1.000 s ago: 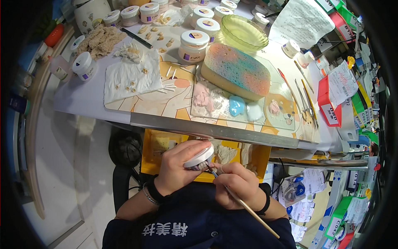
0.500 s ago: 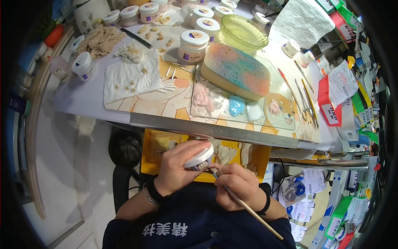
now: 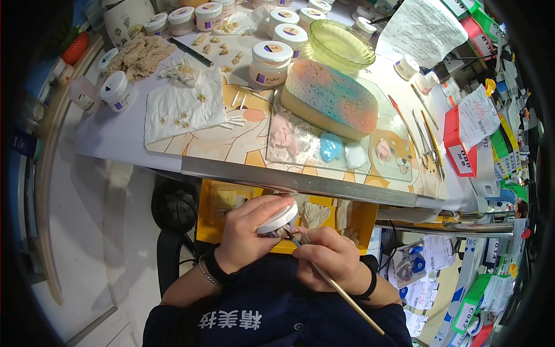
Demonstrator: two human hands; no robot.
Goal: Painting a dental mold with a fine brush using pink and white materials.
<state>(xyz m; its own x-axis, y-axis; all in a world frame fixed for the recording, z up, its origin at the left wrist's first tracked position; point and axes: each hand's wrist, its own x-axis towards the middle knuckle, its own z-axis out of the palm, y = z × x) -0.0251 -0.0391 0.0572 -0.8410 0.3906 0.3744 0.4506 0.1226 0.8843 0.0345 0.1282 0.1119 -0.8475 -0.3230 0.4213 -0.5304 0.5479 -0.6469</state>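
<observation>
Your left hand [image 3: 247, 228] is curled around the white, round-based dental model [image 3: 277, 218], which is held above the yellow plastic drawer [image 3: 208, 228]. Your right hand [image 3: 330, 258] pinches the long brush with pale wooden handle [image 3: 348, 299]; whether its tip touches the model, I cannot tell. White characters are printed on your dark blue shirt [image 3: 272, 295], the clear white-lidded jar [image 3: 269, 74] carries a purple-marked label, and the red plastic tray [image 3: 452, 132] bears black lettering.

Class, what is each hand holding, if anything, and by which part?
Left hand: a tooth model, by its white base. Right hand: a brush, by its handle near the tip.
</observation>
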